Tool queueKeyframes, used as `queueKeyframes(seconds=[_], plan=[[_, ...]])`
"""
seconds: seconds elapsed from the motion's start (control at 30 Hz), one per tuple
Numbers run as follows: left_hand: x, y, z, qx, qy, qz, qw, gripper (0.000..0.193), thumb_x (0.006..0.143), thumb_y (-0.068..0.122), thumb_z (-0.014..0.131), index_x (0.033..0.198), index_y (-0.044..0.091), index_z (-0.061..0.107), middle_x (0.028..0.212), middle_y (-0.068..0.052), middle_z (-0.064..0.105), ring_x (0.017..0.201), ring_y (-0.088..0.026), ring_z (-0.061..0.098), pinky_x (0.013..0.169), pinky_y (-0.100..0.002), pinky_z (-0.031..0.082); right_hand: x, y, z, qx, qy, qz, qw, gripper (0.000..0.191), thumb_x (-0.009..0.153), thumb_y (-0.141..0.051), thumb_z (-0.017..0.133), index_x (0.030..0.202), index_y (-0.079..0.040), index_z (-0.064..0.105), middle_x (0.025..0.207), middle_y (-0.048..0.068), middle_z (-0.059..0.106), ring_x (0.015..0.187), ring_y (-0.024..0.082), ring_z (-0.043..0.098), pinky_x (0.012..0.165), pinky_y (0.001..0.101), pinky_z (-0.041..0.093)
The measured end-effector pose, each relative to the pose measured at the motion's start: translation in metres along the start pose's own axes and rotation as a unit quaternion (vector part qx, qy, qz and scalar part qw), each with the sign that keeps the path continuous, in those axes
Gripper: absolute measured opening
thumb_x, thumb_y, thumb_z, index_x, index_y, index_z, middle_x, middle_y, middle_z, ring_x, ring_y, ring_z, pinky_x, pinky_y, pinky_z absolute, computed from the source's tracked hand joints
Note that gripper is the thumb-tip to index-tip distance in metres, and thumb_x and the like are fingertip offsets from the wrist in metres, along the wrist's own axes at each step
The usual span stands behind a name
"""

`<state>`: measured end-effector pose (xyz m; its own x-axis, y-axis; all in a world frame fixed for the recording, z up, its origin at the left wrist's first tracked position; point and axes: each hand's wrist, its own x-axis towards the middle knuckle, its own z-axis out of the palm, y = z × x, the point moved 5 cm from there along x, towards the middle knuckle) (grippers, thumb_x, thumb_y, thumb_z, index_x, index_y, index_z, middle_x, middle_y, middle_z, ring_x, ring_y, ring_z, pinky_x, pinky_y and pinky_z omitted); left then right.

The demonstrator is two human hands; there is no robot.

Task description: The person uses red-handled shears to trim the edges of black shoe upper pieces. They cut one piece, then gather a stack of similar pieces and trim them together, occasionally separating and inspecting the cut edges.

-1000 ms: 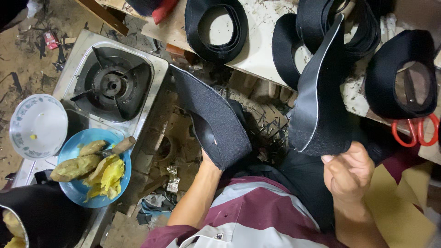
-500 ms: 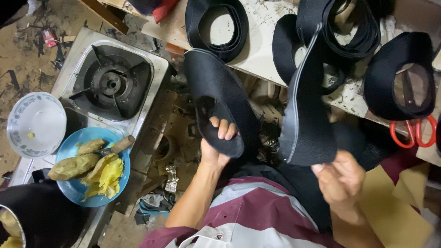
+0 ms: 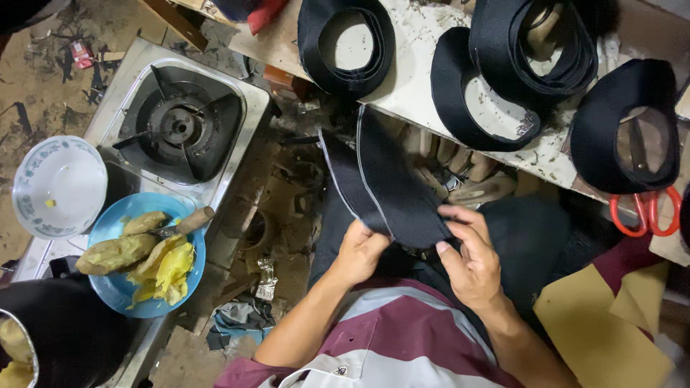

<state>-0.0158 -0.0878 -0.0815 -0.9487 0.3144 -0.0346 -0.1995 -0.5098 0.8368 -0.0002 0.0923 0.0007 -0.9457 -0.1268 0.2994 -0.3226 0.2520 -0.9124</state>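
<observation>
Down low, both hands meeting over the lap — left hand (image 3: 363,248) curling its fingers around the near end of two dark fabric pieces (image 3: 384,187), right hand (image 3: 467,255) pinching the same end from the other side, thumb and fingertips pressing onto the cloth. Forearms angling inward from the striped shirt (image 3: 402,345), wrists bending slightly, palms facing each other. Both hands closing on the cloth, close together without touching each other.

Holding the fabric pieces overlapped, pale stitched edges showing along their left sides, far ends fanning up toward the table (image 3: 424,79) edge, near ends gathered between the hands above the knees.

Counting around: four dark looped cloth shapes lying on the table — one ring (image 3: 345,43) at left, two overlapping in the middle (image 3: 517,65), one cap-like form (image 3: 625,122) at right. One pair of red-handled scissors (image 3: 643,212) sitting just beside that last form. One gas burner (image 3: 176,126) standing at left on the floor side, one white bowl (image 3: 57,187) near it, one blue plate (image 3: 151,302) carrying yellowish food. One tan sheet of paper (image 3: 596,323) lying by the right forearm.
</observation>
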Motion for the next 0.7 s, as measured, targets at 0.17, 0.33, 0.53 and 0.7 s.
queueKeyframes(seconds=[0.17, 0.33, 0.53, 0.7], plan=[[-0.005, 0.019, 0.006, -0.023, -0.081, -0.05, 0.995, 0.046, 0.091, -0.002, 0.056, 0.137, -0.001, 0.058, 0.133, -0.009, 0.065, 0.128, -0.021, 0.059, 0.113, -0.037, 0.044, -0.006, 0.01, -0.003, 0.039, -0.022, 0.021, 0.999, 0.037, 0.088, 0.009, 0.062, 0.125, 0.008, 0.055, 0.129, 0.023, 0.062, 0.12, 0.032, 0.061, 0.105, 0.0363, 0.048], [0.003, 0.056, -0.002, -0.218, -0.05, -0.049, 0.974, 0.058, 0.089, 0.013, 0.061, 0.144, 0.004, 0.048, 0.136, -0.012, 0.065, 0.127, -0.026, 0.062, 0.109, -0.041, 0.049, -0.005, -0.017, -0.004, -0.2, -0.083, -0.139, 0.966, 0.026, 0.077, 0.006, 0.066, 0.103, 0.001, 0.069, 0.101, 0.013, 0.069, 0.101, 0.03, 0.067, 0.089, 0.0375, 0.053], [0.013, 0.049, -0.017, -0.157, 0.044, -0.069, 0.984, 0.048, 0.107, 0.031, 0.06, 0.141, -0.001, 0.047, 0.124, -0.018, 0.065, 0.109, -0.031, 0.068, 0.096, -0.047, 0.057, -0.003, -0.036, 0.0, -0.283, -0.125, -0.217, 0.926, 0.027, 0.071, 0.002, 0.071, 0.096, -0.006, 0.076, 0.1, 0.007, 0.07, 0.099, 0.027, 0.067, 0.082, 0.0407, 0.05], [0.016, 0.03, -0.025, -0.207, 0.075, -0.095, 0.971, 0.05, 0.109, 0.036, 0.046, 0.142, -0.002, 0.049, 0.13, -0.017, 0.067, 0.112, -0.029, 0.069, 0.099, -0.046, 0.054, 0.0, -0.035, -0.006, -0.303, -0.127, -0.224, 0.918, 0.028, 0.073, 0.002, 0.072, 0.099, -0.008, 0.076, 0.104, 0.007, 0.07, 0.104, 0.026, 0.066, 0.084, 0.0424, 0.049]])
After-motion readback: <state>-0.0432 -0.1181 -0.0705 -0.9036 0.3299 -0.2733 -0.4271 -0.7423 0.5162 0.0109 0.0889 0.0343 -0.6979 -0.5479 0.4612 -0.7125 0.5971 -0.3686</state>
